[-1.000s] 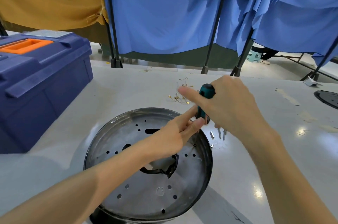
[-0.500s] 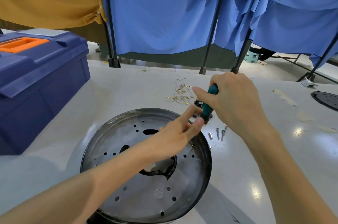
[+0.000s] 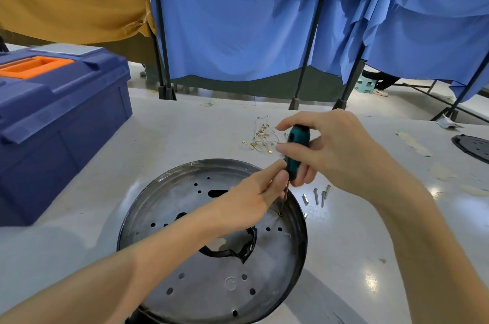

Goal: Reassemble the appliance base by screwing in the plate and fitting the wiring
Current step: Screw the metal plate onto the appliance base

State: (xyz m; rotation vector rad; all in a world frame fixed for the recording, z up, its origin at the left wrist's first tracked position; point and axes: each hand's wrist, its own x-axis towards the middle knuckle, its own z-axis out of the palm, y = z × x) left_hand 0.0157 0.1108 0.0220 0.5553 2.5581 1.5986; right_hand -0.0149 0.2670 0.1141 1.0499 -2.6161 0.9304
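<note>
Toolbox (image 3: 58, 117) left of plate (image 3: 201, 281), screws (image 3: 318, 195) right, wiring (image 3: 263, 137) behind, on table (image 3: 357, 257)

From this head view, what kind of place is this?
Likely a makeshift repair or assembly station in a partitioned hall. A blue toolbox sits on the white table, blue cloth screens hang on black stands behind it, and a teal-handled screwdriver is set on a perforated metal plate beside loose screws.

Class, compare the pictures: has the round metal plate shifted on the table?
No. The plate sits the same way beside the loose screws on the table, its rim equally near them.
</note>
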